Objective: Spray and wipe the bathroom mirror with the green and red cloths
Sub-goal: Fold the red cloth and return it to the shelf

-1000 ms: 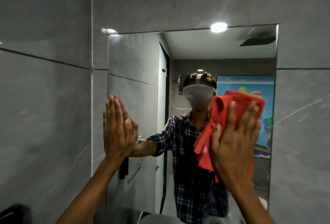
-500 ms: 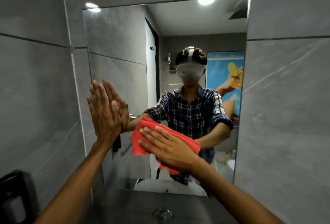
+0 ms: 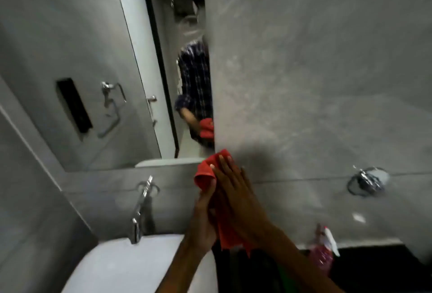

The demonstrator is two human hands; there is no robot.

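The red cloth [image 3: 205,174] is pressed between both my hands just below the mirror's lower right corner, in front of the grey wall. My left hand [image 3: 203,215] holds it from the left, and my right hand [image 3: 238,195] lies flat over it. The mirror [image 3: 98,63] fills the upper left and reflects a person's checked shirt and the cloth. A pink spray bottle [image 3: 322,249] with a white trigger stands on the dark counter at lower right. A sliver of green shows below my right forearm; I cannot tell whether it is the green cloth.
A chrome tap [image 3: 140,211] juts from the wall over the white basin [image 3: 121,267] at lower left. A chrome ring holder [image 3: 365,181] hangs on the grey tiled wall [image 3: 315,70] to the right. The dark counter [image 3: 378,269] runs along the lower right.
The view has swung down and right, off the mirror's middle. My left hand left the glass and joined my right hand on the red cloth, which dropped to the mirror's lower right corner.
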